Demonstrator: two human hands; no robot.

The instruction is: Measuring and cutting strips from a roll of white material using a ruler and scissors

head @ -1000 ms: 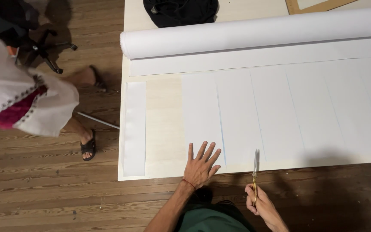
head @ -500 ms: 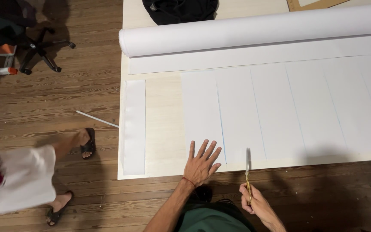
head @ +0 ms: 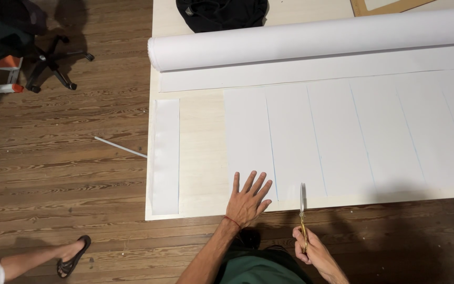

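Nearest to me, my right hand (head: 315, 253) is closed around the gold handles of one pair of scissors (head: 302, 211), blades pointing away and, as far as I can tell, nearly together, their tips just at the near edge of the white sheet (head: 353, 137). My left hand (head: 249, 199) holds nothing: it lies flat, fingers spread, pressing the sheet's near left corner onto the surface (head: 200, 152).

What I'd worry about: the tips sit between two of the faint blue lines rather than on one, so a cut begun here could stray off the mark. The spread fingers are close beside the blades, and a slip sideways could nick them. The hold-down is only at one corner, so I judge the sheet could creep or pucker as the blades advance. Another person's sandalled foot (head: 72, 256) is on the floor to the left; a knock to the surface would spoil a straight edge.

Counting outward: one pair of scissors; two hands of mine; one marked sheet with five blue lines that I can make out, though it runs out of view at the right; one narrow white strip (head: 165, 155) lying apart near the left edge; one thin white rod (head: 119, 147) on the floor; one long white roll (head: 311, 39); one black bag (head: 222, 13) beyond it; one office chair (head: 32, 47) far left.
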